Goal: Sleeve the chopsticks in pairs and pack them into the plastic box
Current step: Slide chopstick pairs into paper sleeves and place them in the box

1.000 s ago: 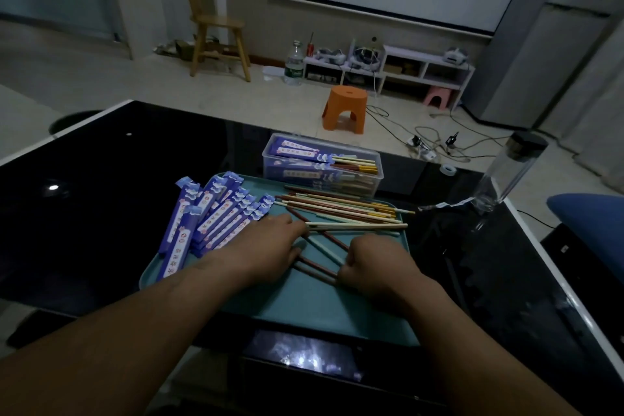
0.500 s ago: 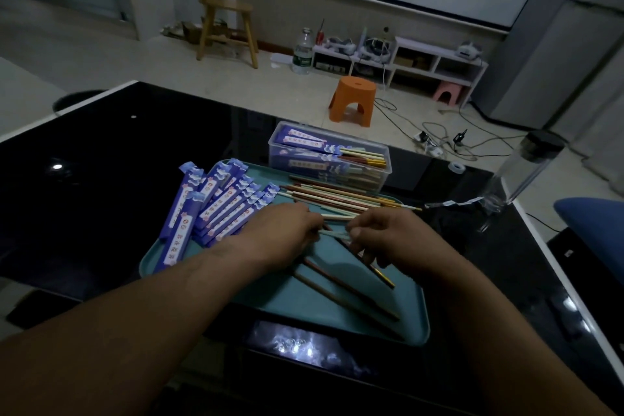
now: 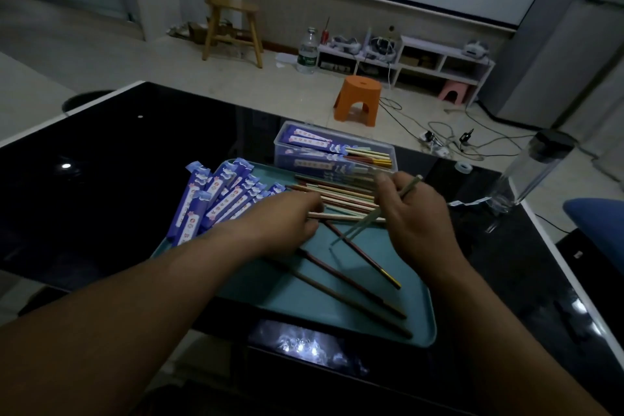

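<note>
Gleaming with spots of light, the glossy black counter (image 3: 135,162) carries a teal tray (image 3: 337,307) of loose chopsticks (image 3: 337,194) and purple sleeves (image 3: 216,199) — the plastic box (image 3: 337,135) sits just beyond its far edge. The right hand (image 3: 418,219) grips a pale green chopstick (image 3: 361,224); the left hand (image 3: 283,223) rests on the loose ones, though I cannot tell whether it grips any. Beyond lies a tiled floor (image 3: 169,61) — an orange stool (image 3: 359,94) stands there.

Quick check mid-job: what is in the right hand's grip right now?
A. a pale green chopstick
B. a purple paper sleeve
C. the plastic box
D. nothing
A: the right hand has its fingers curled round a pale green chopstick, held slanted above the teal tray.
</note>
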The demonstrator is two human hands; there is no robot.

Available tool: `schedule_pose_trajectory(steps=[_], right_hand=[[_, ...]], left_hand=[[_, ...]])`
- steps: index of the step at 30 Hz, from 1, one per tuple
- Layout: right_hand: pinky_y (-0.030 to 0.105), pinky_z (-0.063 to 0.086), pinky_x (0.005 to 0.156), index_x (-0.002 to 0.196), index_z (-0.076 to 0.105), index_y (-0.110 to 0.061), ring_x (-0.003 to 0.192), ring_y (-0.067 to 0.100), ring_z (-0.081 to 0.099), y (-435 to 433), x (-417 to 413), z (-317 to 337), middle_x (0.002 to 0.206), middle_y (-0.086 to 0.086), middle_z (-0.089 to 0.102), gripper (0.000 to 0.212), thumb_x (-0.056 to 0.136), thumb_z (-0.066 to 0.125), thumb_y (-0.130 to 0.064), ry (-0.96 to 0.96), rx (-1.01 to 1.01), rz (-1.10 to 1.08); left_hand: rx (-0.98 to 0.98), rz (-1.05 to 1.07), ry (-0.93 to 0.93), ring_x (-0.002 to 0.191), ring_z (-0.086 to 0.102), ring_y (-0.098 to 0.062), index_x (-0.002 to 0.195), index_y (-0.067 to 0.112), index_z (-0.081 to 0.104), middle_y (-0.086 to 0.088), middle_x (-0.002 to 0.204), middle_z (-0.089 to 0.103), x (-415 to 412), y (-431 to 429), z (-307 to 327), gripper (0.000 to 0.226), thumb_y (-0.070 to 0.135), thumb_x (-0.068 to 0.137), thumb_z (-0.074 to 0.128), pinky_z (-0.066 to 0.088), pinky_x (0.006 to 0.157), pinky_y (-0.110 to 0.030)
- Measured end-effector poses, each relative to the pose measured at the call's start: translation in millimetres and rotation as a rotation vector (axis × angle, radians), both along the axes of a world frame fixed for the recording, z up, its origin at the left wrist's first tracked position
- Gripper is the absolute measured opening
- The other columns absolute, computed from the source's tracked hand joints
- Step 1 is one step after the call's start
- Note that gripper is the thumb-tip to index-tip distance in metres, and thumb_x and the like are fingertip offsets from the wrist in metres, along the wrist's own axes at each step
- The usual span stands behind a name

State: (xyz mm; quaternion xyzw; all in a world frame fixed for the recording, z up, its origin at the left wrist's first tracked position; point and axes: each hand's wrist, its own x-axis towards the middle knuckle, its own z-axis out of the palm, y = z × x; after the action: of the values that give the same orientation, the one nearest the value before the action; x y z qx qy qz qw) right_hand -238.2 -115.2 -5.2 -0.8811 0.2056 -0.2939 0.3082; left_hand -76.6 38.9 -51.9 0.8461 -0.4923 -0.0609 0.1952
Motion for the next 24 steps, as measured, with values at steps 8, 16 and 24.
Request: schedule_pose_trajectory(steps=[8, 16, 24], right_hand=[[0.037, 0.050, 0.063, 0.075, 0.059, -0.026, 0.064, 0.011, 0.058, 24.1, 19.3, -11.0, 0.065, -0.005, 0.061, 0.032, 0.101, 0.062, -0.046, 0.225, -0.082, 0.016], [0.028, 0.048, 0.059, 0.077, 0.054, -0.030, 0.063, 0.005, 0.059, 21.1, 24.4, 19.4, 0.069, -0.007, 0.061, 0.027, 0.100, 0.064, -0.040, 0.153, -0.184, 0.020], [0.030, 0.049, 0.064, 0.080, 0.063, -0.025, 0.069, 0.006, 0.061, 44.1, 46.5, 13.3, 0.072, -0.007, 0.064, 0.022, 0.095, 0.073, -0.036, 0.048, -0.074, 0.096]], left_hand=[[0.052, 0.242, 0.000, 0.104, 0.062, -0.023, 0.112, 0.028, 0.061, 0.001, 0.116, 0.068, 32.9, 26.8, 4.6, 0.017, 0.033, 0.096, 0.057, 0.046, 0.080, -0.033], [0.072, 0.156, 0.050, 0.105, 0.063, -0.021, 0.124, 0.027, 0.062, 0.003, 0.110, 0.068, 22.4, 28.2, 8.2, 0.028, 0.034, 0.097, 0.060, 0.041, 0.079, -0.029], [0.033, -0.017, 0.117, 0.092, 0.062, -0.021, 0.097, 0.026, 0.059, 0.002, 0.097, 0.068, -12.1, 5.4, -0.7, 0.005, 0.028, 0.101, 0.056, 0.035, 0.069, -0.027]])
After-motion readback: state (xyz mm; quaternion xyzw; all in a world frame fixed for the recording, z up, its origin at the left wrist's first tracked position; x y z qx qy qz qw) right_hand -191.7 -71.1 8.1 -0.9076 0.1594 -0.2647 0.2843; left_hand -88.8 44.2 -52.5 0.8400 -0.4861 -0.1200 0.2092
